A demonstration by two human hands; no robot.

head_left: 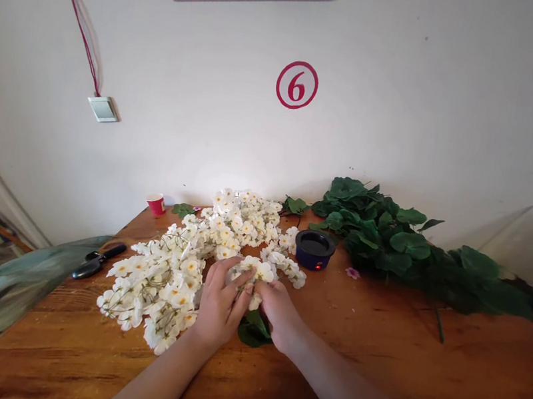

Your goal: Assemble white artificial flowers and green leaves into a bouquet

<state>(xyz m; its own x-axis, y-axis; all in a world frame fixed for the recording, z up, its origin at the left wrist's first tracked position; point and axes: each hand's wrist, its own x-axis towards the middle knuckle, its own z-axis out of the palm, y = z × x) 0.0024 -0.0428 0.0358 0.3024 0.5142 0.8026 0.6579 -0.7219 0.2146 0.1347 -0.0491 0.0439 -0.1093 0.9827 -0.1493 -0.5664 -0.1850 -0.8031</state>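
Observation:
My left hand point(224, 297) and my right hand point(279, 309) meet over the wooden table point(320, 370), both closed on one small bunch of white flowers point(258, 270). The fingertips partly hide its stems. Below the hands a dark green leaf point(254, 330) shows; whether it joins the held bunch I cannot tell. A large heap of white flowers with yellow centres point(178, 273) lies to the left of and behind my left hand. Just behind my right hand stands a round dark blue pot point(314, 250) with a black top and a lit red light.
A pile of green leaves point(406, 242) covers the back right. A red paper cup point(156, 204) stands at the back left, a black tool point(97, 260) on the left edge. One pink flower point(352, 273) lies near the pot. A wall point(202, 95) rises behind.

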